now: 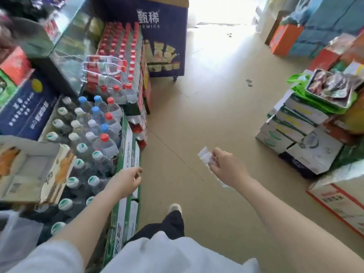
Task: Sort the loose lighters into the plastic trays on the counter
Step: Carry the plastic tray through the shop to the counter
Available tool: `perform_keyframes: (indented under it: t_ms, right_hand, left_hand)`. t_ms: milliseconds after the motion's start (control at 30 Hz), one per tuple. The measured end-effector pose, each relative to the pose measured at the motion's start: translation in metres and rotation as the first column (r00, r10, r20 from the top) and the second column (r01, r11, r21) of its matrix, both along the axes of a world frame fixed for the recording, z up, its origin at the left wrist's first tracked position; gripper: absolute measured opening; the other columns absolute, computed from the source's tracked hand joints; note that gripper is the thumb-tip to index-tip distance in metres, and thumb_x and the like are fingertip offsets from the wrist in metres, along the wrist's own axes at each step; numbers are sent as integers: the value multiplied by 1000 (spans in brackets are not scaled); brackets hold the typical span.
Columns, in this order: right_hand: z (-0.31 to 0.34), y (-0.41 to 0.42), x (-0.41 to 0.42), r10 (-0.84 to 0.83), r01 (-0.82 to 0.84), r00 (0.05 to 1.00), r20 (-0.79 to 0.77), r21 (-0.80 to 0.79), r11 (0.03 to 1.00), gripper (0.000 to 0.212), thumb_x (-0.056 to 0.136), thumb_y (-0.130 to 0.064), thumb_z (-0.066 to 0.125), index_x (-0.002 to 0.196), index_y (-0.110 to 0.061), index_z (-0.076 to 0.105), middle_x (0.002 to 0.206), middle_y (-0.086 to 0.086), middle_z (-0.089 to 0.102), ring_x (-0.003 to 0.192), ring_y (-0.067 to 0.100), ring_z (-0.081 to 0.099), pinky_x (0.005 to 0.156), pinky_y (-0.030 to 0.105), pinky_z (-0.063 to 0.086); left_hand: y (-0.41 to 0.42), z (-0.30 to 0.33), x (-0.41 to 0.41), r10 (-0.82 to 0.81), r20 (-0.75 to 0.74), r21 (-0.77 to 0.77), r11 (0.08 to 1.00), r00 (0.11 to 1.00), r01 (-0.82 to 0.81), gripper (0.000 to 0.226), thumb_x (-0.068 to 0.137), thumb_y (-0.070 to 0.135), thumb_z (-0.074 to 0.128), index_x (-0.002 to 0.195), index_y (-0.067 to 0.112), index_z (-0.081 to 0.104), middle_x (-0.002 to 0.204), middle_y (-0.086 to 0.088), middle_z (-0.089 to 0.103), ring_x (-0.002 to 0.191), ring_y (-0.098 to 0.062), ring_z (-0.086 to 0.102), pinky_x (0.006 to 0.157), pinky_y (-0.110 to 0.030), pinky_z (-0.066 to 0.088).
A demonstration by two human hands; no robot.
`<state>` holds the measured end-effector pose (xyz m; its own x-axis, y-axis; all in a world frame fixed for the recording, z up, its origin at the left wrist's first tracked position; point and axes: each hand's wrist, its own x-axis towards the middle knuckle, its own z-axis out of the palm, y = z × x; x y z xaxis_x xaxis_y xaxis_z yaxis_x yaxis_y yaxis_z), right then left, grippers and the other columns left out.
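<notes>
The tall dark purple carton (161,36) at the head of the aisle carries large white Chinese characters "甄稀" with smaller Latin letters beneath them reading "GEMICE", the first letter partly cut off. Print on the blue box (25,109), the green-and-white cartons (128,154) and the red-bordered carton (338,205) is too blurred to read.

— What sort of place?
— A small shop. Shrink-wrapped packs of red-capped water bottles (122,62) stacked beside a glass display counter (72,46).
— Anything else?
— Loose bottled water (86,138) on green-and-white cartons (128,154), a purple drinks display (163,36), piled boxes (295,127) along a beige tiled floor (206,115).
</notes>
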<state>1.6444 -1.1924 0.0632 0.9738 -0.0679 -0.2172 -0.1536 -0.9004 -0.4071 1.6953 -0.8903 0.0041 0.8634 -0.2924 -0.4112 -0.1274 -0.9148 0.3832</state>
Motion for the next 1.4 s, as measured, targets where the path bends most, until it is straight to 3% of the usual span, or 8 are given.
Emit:
perform_keyframes:
  t_ms: [100, 200, 333, 633, 800, 900, 1100, 1400]
  right_hand:
    - [-6, -19, 77, -10, 10, 1000, -21, -12, 1000, 16, 89, -26, 46, 82, -17, 35, 67, -9, 38, 71, 24, 44, 47, 27, 25]
    - [-13, -44, 151, -34, 31, 997, -75, -41, 999, 13, 90, -25, 44, 83, -16, 36, 66, -12, 36, 70, 24, 44, 46, 26, 23]
    - [-35, -80, 251, -71, 66, 988, -138, -40, 997, 12, 88, -24, 44, 83, -14, 39, 75, 1, 48, 72, 26, 47, 46, 26, 25]
    - [-35, -120, 523, 113, -119, 980, -165, -27, 992, 12, 87, -23, 44, 84, -13, 41, 79, 5, 52, 70, 27, 46, 47, 27, 25]
    - [1, -95, 666, 300, -301, 950, -89, 3, 954, 17, 87, -25, 45, 81, -14, 35, 77, 3, 48, 69, 27, 45, 49, 28, 27]
    - [15, -66, 735, 411, -410, 911, -36, 19, 912, 19, 89, -27, 46, 82, -15, 33, 78, 2, 48, 70, 27, 44, 52, 30, 30]
    - [25, -2, 863, 576, -579, 813, 82, 14, 815, 20, 88, -26, 47, 80, -19, 30, 79, 0, 53, 69, 26, 49, 51, 30, 33]
    - [6, 69, 1028, 747, -746, 663, 43, -44, 664, 19, 90, -27, 47, 85, -17, 32, 78, 3, 52, 71, 28, 49, 53, 31, 34]
  left_hand:
    - [-16, 10, 75, -18, 4, -6, 1000, 1000, 18, 33, 90, 22, 46, 123, 16, 50, 98, 3, 61, 80, -11, 58, 74, -29, 51]
    - [-42, 32, 148, -17, 52, -69, 997, 998, 21, 33, 91, 21, 46, 123, 17, 50, 97, 4, 59, 72, -7, 53, 62, -22, 44]
    - [-82, 53, 245, 37, 129, -208, 978, 991, -10, 31, 90, 19, 50, 121, 19, 51, 93, 4, 59, 72, -6, 54, 59, -14, 39]
    - [-125, 44, 458, 257, 117, -233, 946, 959, -225, 28, 89, 23, 50, 117, 24, 53, 98, 3, 62, 76, -14, 62, 69, -33, 54]
    - [-118, 40, 551, 407, 104, -165, 907, 907, -388, 27, 88, 22, 50, 115, 22, 56, 102, -1, 64, 81, -16, 58, 71, -31, 48]
    - [-105, 37, 598, 482, 77, -141, 872, 873, -469, 27, 89, 21, 50, 115, 19, 56, 101, -1, 62, 72, -14, 52, 61, -27, 40]
    - [-63, 27, 693, 578, 47, -152, 810, 815, -566, 25, 87, 19, 51, 111, 17, 57, 95, 1, 61, 82, -17, 55, 76, -32, 46]
    - [-11, 75, 814, 705, 202, -239, 708, 680, -664, 27, 88, 17, 50, 115, 17, 57, 92, 5, 58, 79, -15, 55, 76, -32, 46]
